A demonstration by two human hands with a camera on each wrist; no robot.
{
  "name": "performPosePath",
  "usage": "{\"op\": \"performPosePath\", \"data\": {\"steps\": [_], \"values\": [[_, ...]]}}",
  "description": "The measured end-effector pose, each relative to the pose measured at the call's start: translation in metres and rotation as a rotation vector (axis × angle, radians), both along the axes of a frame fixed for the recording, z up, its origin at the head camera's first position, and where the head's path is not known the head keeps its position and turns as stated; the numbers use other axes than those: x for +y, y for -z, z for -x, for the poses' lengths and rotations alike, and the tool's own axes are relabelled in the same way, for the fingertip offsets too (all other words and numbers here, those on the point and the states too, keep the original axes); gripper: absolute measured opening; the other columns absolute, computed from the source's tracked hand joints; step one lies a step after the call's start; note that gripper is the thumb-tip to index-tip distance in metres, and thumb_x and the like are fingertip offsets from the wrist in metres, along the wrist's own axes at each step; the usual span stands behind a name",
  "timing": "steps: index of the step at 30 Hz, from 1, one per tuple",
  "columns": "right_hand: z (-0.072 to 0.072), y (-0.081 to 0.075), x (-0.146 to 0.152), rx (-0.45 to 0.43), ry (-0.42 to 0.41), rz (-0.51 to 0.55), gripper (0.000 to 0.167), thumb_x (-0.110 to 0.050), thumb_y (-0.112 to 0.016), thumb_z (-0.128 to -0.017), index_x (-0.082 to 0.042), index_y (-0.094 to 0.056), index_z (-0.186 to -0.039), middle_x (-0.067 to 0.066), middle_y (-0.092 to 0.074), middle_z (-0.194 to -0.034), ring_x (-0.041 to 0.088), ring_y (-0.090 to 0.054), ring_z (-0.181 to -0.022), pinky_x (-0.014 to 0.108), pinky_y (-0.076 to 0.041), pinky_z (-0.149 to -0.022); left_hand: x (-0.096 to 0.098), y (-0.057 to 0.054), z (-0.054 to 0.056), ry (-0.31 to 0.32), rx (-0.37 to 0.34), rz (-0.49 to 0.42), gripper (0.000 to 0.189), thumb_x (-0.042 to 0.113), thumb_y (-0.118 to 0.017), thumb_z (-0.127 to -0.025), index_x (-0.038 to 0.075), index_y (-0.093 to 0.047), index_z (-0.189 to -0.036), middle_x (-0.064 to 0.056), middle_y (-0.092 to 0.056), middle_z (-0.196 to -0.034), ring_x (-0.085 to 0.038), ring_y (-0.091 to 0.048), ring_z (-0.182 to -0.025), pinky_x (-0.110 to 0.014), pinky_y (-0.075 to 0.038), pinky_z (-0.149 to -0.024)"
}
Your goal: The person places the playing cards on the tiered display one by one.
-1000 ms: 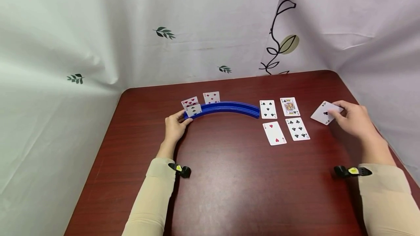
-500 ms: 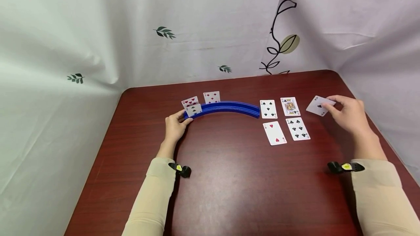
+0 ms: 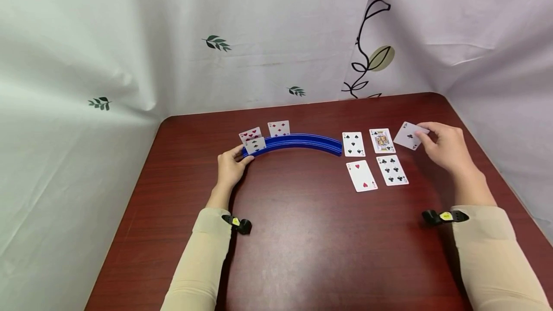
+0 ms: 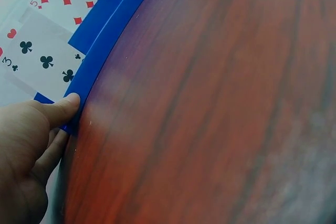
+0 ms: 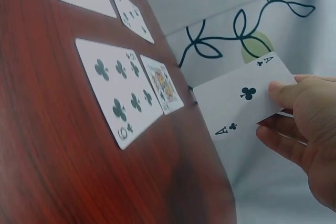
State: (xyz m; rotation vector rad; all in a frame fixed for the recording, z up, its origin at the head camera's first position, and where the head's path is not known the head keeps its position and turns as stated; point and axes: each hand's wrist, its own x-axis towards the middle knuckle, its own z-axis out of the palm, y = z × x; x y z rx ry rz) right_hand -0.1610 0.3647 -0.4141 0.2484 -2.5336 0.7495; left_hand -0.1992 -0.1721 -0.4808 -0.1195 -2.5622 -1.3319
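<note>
A curved blue card holder (image 3: 302, 140) stands on the table, and my left hand (image 3: 229, 169) grips its left end between thumb and fingers. Three cards stand in its slots: the three of clubs (image 4: 46, 61) in front, a hearts card (image 3: 250, 134) behind it, and the five of diamonds (image 3: 278, 127) farther along. My right hand (image 3: 445, 145) pinches the ace of clubs (image 5: 239, 98) by its right edge, face up and held above the table, just right of the king of clubs (image 3: 382, 140).
Face up on the table lie the five of spades (image 3: 353, 144), the two of hearts (image 3: 361, 175) and the six of clubs (image 3: 391, 170), right of the holder. Pale cloth (image 3: 268, 23) hangs behind the dark red table (image 3: 328, 244).
My right hand has moved left and slightly away from me with the ace of clubs, closer to the king of clubs. The left hand and the holder have stayed put.
</note>
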Motion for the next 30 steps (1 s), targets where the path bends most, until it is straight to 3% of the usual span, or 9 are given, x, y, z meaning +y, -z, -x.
{"op": "performPosePath", "data": {"steps": [3, 10, 15, 25, 30], "values": [[0.002, -0.001, -0.005, -0.001, -0.012, 0.005, 0.02, 0.002, -0.069, -0.091, 0.01, -0.07, -0.11, 0.03, -0.07, -0.103, 0.04, -0.059, -0.08, 0.05, -0.039, -0.078, 0.0, 0.0, 0.0, -0.004, -0.001, 0.009, 0.048, 0.008, -0.083, -0.085, -0.003, -0.067, -0.129, -0.025, -0.07, -0.113, -0.032, -0.072, -0.104, -0.041, -0.059, -0.087], [0.008, -0.003, -0.016, 0.009, -0.027, -0.009, 0.018, 0.0, -0.071, -0.091, 0.006, -0.072, -0.108, 0.024, -0.073, -0.101, 0.018, -0.054, -0.073, 0.021, -0.037, -0.066, -0.001, 0.001, 0.0, -0.004, -0.002, 0.016, 0.048, 0.009, -0.083, -0.085, -0.003, -0.067, -0.129, -0.026, -0.07, -0.114, -0.032, -0.071, -0.104, -0.041, -0.059, -0.088], [0.012, -0.003, -0.024, 0.009, -0.047, -0.001, 0.018, -0.001, -0.072, -0.091, 0.006, -0.073, -0.108, 0.023, -0.073, -0.1, 0.006, -0.05, -0.072, 0.013, -0.035, -0.063, -0.001, 0.001, 0.0, -0.005, -0.007, 0.015, 0.048, 0.01, -0.082, -0.086, -0.002, -0.067, -0.13, -0.025, -0.07, -0.115, -0.033, -0.071, -0.105, -0.041, -0.059, -0.088], [0.019, -0.003, -0.043, 0.006, -0.086, 0.007, 0.019, -0.001, -0.071, -0.093, 0.007, -0.072, -0.11, 0.025, -0.072, -0.104, 0.025, -0.057, -0.076, 0.028, -0.039, -0.069, -0.001, 0.0, -0.001, -0.005, -0.008, 0.018, 0.048, 0.009, -0.082, -0.086, -0.002, -0.067, -0.13, -0.025, -0.07, -0.114, -0.032, -0.071, -0.105, -0.041, -0.059, -0.088], [0.022, -0.003, -0.053, 0.014, -0.101, 0.017, 0.018, 0.0, -0.07, -0.093, 0.007, -0.072, -0.11, 0.024, -0.072, -0.104, 0.029, -0.06, -0.078, 0.027, -0.04, -0.07, -0.001, 0.0, 0.0, -0.005, -0.001, 0.02, 0.047, 0.009, -0.082, -0.085, -0.002, -0.068, -0.129, -0.026, -0.07, -0.113, -0.033, -0.072, -0.104, -0.041, -0.059, -0.087]]}}
